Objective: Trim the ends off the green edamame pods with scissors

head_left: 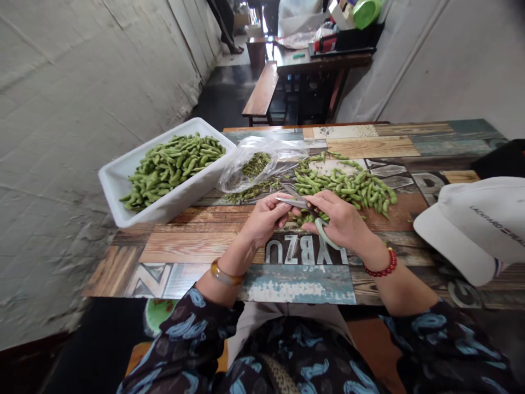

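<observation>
My right hand (342, 219) is closed on a pair of scissors (324, 232) with pale green handles, their blades parted and pointing left toward my other hand. My left hand (264, 219) has its fingers pinched together by the blade tips; what they hold is too small and hidden to make out. Just beyond my hands lies a loose pile of green soybean pods (344, 183) on the patterned wooden table (184, 246). Left of that pile, small green trimmings (250, 192) lie before a clear plastic bag (283, 149) with more trimmings in it.
At the left stands a white plastic tub (107, 180) heaped with pods. A white cap (471, 219) rests on the table at the right, near a black object (500, 158). Farther back are a bench (263, 90) and a second table (324, 63) with goods on it.
</observation>
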The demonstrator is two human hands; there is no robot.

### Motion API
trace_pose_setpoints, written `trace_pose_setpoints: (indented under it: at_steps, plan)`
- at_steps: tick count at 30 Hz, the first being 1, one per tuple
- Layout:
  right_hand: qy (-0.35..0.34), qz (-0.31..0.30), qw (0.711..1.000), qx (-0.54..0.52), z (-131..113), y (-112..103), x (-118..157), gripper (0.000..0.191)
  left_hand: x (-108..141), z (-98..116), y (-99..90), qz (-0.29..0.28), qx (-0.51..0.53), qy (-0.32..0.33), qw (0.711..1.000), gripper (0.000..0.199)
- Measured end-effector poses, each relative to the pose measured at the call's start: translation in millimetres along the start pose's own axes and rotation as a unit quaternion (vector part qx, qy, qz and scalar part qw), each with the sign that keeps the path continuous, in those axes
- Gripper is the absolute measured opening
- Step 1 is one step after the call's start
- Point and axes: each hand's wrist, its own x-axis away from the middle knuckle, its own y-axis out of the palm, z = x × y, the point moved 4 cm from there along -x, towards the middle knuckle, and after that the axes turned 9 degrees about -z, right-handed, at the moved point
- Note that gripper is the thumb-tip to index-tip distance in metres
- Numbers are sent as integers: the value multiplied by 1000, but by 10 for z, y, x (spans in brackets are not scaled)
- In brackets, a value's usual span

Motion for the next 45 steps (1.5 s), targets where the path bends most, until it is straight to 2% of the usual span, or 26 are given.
trace_pose_setpoints:
  at_steps: [10,25,28,34,39,41,45]
  plan:
    - [-5,-23,999,-48,-34,-46,-14,53,37,51,7,27,-48,-7,998,34]
    - [0,-26,999,-37,-19,-37,-11,38,16,93,40,-2,-29,-18,999,33]
    - [11,-15,999,-29,47,-15,-6,38,8,67,56,-9,6,-31,999,30]
    - [36,75,996,-12,187,-63,8,42,3,40,13,18,134,-66,989,25]
    - [39,83,996,-15,174,-86,6,44,7,48,-56,56,197,-63,977,23]
    - [39,81,996,-14,164,-88,6,45,-2,54,-72,62,212,-39,975,28]
    - [38,79,996,-18,164,-87,5,46,-18,73,-77,68,199,0,978,53]
